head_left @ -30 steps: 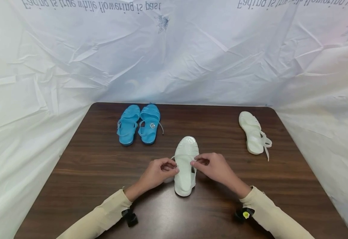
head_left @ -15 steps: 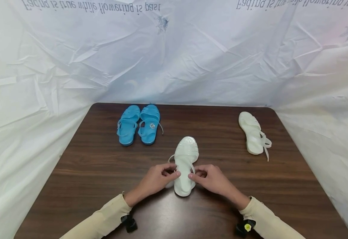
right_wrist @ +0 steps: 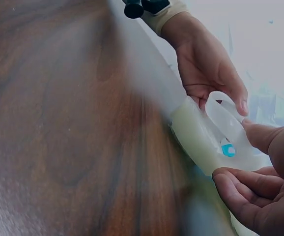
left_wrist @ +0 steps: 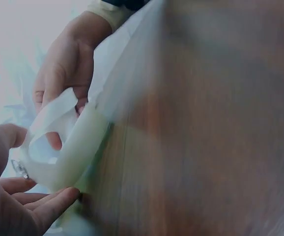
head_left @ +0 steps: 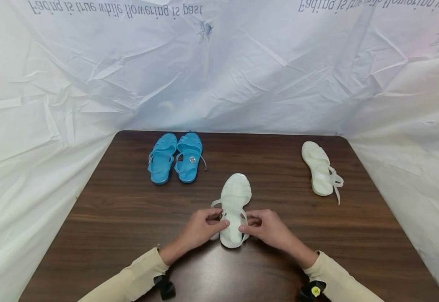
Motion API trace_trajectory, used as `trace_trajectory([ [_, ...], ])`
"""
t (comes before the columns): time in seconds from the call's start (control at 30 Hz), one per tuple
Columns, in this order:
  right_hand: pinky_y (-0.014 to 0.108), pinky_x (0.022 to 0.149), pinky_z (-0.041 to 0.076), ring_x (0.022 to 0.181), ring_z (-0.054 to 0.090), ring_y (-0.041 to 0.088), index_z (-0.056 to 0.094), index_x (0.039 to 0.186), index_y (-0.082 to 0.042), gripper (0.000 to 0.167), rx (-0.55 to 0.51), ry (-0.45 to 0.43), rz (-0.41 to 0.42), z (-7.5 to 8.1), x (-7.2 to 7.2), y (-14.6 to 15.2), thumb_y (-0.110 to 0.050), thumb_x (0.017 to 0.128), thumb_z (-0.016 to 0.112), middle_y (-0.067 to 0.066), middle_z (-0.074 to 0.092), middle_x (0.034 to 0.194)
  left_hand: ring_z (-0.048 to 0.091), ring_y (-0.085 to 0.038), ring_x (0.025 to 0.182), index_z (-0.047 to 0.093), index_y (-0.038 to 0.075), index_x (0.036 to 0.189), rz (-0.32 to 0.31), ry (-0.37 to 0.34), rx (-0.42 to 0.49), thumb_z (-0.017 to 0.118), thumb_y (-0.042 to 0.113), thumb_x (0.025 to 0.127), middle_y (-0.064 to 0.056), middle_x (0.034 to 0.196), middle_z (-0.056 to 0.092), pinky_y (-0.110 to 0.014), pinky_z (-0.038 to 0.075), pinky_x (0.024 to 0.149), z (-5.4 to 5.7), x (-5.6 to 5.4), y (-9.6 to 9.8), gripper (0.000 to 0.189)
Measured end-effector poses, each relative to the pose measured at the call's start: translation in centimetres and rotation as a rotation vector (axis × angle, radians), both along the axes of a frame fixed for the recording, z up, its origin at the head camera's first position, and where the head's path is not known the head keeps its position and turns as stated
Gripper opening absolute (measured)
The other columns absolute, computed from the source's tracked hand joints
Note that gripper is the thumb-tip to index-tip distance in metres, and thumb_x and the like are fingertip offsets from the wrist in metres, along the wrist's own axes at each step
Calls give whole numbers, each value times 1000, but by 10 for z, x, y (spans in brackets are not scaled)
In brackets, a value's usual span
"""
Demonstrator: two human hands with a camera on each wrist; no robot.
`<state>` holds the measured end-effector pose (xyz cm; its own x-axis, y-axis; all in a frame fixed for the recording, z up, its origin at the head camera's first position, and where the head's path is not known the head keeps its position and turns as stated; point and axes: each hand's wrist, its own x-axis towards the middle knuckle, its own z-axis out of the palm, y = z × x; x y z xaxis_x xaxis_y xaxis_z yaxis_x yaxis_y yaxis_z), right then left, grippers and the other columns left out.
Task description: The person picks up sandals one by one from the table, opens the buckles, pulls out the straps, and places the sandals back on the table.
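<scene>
A white sandal (head_left: 236,191) lies upright on the table with its toe pointing away. At its left side my left hand (head_left: 196,230) pinches the edge near the ankle strap, thumb inside and fingers outside. A small metal buckle (left_wrist: 19,168) shows near those fingers in the left wrist view. On the other side, my right hand (head_left: 270,228) pinches the strap and sidewall between thumb and fingers. The heel strap (right_wrist: 225,120) forms a raised loop in the right wrist view. A loose strap end (head_left: 216,203) curves out to the left.
A second white sandal (head_left: 319,167) lies at the back right with its strap hanging outward. Two blue sandals (head_left: 161,159) stand side by side at the back left. White sheeting (head_left: 219,84) surrounds the brown table (head_left: 102,243).
Both hands have slid a little toward the heel. The right hand has gone from the forward strap area to the side strap, which now bows outward. The sandal stays nearly in place.
</scene>
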<state>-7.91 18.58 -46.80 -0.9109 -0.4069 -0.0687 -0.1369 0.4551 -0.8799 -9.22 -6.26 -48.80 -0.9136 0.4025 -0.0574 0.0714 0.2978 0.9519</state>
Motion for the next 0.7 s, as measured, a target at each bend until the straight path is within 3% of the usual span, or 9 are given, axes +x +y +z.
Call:
trace_trajectory([
  [0.3,24,70,57,88,73,10,69,126,1,47,36,31,-94,10,-2,5,-29,92,79,3,79,95,68,-27,114,61,-3,136,45,-63,138,73,28,97,-18,126,69,-33,58,89,4,-4,10,52],
  [0.7,28,69,57,85,73,13,72,123,-4,47,101,102,-313,33,-19,30,-41,95,74,6,78,96,67,-28,117,59,-7,136,57,-103,376,73,16,96,-23,128,67,-34,58,89,22,-32,48,49],
])
